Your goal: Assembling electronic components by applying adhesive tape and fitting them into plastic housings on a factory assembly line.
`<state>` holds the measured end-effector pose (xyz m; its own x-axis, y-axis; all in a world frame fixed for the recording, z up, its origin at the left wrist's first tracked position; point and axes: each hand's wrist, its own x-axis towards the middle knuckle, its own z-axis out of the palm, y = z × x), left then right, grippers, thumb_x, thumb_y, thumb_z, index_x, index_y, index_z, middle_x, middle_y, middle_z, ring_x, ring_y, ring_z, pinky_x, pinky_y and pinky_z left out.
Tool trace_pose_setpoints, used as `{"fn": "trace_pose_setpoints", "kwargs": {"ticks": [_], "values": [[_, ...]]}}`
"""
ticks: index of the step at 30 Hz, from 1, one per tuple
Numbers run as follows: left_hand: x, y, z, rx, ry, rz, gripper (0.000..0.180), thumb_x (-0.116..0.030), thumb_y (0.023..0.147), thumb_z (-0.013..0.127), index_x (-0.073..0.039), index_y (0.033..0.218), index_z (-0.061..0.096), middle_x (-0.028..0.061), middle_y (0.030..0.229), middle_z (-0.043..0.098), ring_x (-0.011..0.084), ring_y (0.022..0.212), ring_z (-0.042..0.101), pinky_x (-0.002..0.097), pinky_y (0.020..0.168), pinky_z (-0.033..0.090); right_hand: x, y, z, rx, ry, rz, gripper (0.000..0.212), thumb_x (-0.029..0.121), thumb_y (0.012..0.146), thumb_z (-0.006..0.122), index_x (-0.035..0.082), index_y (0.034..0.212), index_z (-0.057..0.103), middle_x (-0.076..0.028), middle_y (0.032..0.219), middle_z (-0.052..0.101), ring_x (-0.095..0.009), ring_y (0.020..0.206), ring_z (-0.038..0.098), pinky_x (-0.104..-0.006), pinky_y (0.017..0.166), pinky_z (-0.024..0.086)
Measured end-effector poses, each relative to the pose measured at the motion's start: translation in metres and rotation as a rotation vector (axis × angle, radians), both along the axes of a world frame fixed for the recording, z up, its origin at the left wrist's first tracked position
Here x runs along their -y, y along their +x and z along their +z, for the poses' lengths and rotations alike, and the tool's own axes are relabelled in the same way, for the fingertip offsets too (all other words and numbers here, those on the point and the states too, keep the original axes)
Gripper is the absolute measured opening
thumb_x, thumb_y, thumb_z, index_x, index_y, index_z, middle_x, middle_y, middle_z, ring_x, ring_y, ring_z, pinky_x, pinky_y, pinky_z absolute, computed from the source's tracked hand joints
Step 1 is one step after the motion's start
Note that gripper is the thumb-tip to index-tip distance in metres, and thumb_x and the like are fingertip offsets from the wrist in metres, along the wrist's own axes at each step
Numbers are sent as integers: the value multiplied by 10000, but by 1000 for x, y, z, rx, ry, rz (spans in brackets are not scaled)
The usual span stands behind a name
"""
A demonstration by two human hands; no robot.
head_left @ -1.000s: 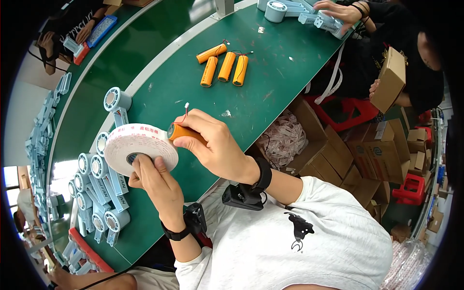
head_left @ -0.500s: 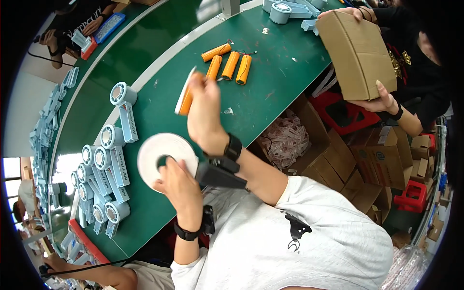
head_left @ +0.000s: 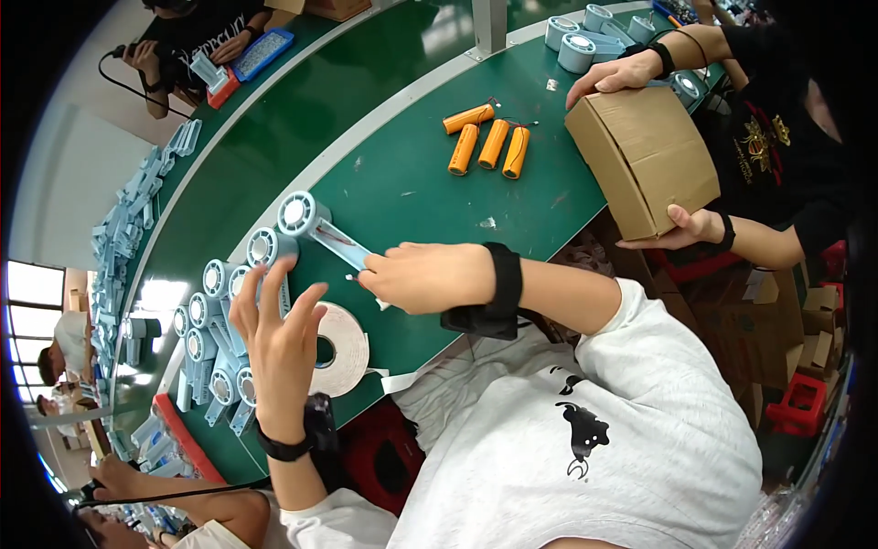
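Observation:
A light-blue handheld fan [head_left: 340,245] lies slanted above the table, its round head toward the far left. My right hand [head_left: 430,277] is closed around its handle end. A small white connector and thin wires show by the handle. Under that hand a white bit sticks out; whatever else is in the palm is hidden. My left hand [head_left: 274,329] is open, fingers spread, holding nothing, in front of the grouped fans [head_left: 203,346]. Next to it a white tape roll [head_left: 352,352] lies flat at the table's near edge, its loose end hanging toward my shirt.
Several orange batteries [head_left: 493,144] with wires lie on the green table [head_left: 412,192]. At the right, another person's hands hold a cardboard box [head_left: 654,160] over the table edge. More fans [head_left: 576,52] stand at the far right. A metal post [head_left: 489,26] rises at the back.
My left hand has let go of the tape roll, which now lies on the table. My right hand, earlier holding an orange battery with a white strip, now grips a fan. The box has tilted and moved.

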<state>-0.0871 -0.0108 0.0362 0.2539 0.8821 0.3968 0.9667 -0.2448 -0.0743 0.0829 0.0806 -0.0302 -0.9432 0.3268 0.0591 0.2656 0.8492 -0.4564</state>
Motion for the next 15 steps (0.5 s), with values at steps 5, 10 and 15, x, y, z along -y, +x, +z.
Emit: {"fn": "trace_pose_setpoints", "kwargs": {"ticks": [5, 10, 15], "values": [[-55, -9, -23, -133, -268, -336, 140, -98, 681, 672, -85, 814, 628, 40, 1187, 476, 286, 1180, 366, 448, 1031, 201, 38, 48, 3, 91, 35, 21, 241, 77, 753, 574, -34, 956, 505, -147, 964, 510, -279, 778, 580, -351, 665, 454], [-59, -10, -36, 37, -466, -362, 171, -50, 674, 665, -52, 822, 579, 44, 1163, 498, 304, 1182, 373, 448, 1022, 231, 48, 62, -9, 13, 11, -70, 186, 84, 764, 564, -21, 918, 555, -140, 924, 508, -259, 662, 587, -330, 612, 465], [-56, -12, -45, 495, -506, -274, 180, 8, 660, 658, -8, 739, 497, 71, 1111, 534, 347, 1167, 387, 435, 972, 301, 21, 67, 2, -393, -472, -62, 181, 5, 758, 584, -48, 922, 526, -134, 1030, 499, -194, 641, 588, -284, 611, 482]]}}
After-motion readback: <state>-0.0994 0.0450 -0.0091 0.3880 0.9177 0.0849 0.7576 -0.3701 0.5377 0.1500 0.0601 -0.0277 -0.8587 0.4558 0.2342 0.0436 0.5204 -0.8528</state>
